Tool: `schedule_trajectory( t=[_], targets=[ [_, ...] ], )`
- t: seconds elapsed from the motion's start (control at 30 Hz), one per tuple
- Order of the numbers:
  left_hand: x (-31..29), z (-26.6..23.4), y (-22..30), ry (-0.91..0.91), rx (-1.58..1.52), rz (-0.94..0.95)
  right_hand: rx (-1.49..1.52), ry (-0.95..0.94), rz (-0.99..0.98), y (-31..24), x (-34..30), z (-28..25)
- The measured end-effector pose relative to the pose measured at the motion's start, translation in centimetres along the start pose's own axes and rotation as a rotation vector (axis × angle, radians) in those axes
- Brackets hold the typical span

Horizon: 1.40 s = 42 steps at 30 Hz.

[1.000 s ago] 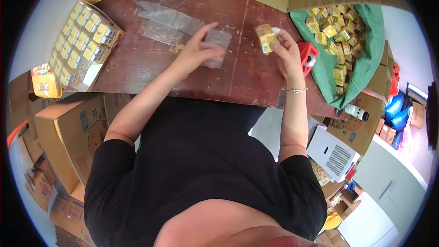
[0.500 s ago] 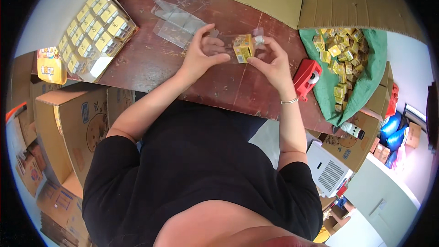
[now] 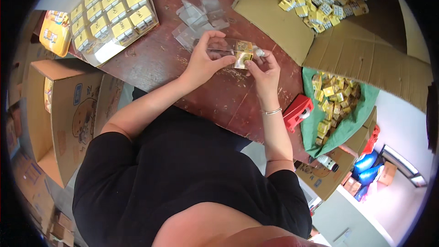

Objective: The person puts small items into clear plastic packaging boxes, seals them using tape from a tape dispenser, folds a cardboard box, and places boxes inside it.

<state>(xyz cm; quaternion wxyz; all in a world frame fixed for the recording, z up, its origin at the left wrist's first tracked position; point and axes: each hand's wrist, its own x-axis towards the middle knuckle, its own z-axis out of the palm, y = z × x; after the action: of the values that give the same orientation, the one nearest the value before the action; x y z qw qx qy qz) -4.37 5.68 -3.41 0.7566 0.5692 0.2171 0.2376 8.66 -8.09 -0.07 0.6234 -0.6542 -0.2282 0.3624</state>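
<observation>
Above the table, my left hand (image 3: 203, 64) grips a clear plastic box (image 3: 222, 47) between thumb and fingers. At its right end is a small yellow printed box (image 3: 243, 56), pinched by my right hand (image 3: 265, 73), thumb on the near face. How far the yellow box sits inside the clear one I cannot tell. A white wrap (image 3: 259, 52) covers one right fingertip. Just beyond my left hand, several clear plastic pieces (image 3: 194, 17) lie on the dark red table (image 3: 219, 105).
A tray of small yellow boxes (image 3: 116, 29) stands at left. A red tape dispenser (image 3: 297, 111) lies right of my right forearm, beside a green sack (image 3: 309, 126) of yellow boxes (image 3: 336, 103). An open carton (image 3: 274, 27) with many more stands at the back right.
The view has turned and shifted, showing more of the carton at the back right. My hands have come closer together, with the yellow box now against the clear box's end.
</observation>
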Motion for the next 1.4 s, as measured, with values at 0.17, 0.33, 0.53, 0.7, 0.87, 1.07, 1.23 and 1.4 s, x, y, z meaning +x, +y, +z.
schedule_trajectory(
  t=[0.17,0.33,0.53,0.7,0.87,1.07,1.23,1.4],
  targets=[
    [0.9,-1.4,-0.6,-0.024,-0.134,0.022,-0.201,0.018,-0.249,0.5,0.5,1.6],
    [1.0,-2.1,-0.5,-0.109,-0.079,0.071,-0.345,-0.334,-0.100,-1.8,1.4,1.6],
    [1.1,-4.6,-1.6,-0.180,-0.094,-0.149,-0.134,-0.851,0.332,-3.4,8.0,-2.9],
    [-0.4,-5.4,-0.4,-0.491,-0.269,-0.481,-1.156,0.185,0.050,-7.4,18.9,-5.6],
    [-0.9,-4.7,0.9,-0.492,-0.543,-0.652,-1.387,0.351,-0.296,-2.3,21.4,-6.7],
    [-0.1,-5.4,0.4,-0.513,-0.536,-0.556,-1.430,-0.092,-0.724,2.2,9.5,-5.7],
    [1.0,-4.4,1.0,-0.521,-0.604,-0.527,-1.450,-0.218,-0.762,3.7,0.4,-7.3],
    [1.4,-2.6,0.4,-0.460,-0.492,-0.543,-1.314,0.144,-0.512,1.3,-4.1,-4.8]
  ],
)
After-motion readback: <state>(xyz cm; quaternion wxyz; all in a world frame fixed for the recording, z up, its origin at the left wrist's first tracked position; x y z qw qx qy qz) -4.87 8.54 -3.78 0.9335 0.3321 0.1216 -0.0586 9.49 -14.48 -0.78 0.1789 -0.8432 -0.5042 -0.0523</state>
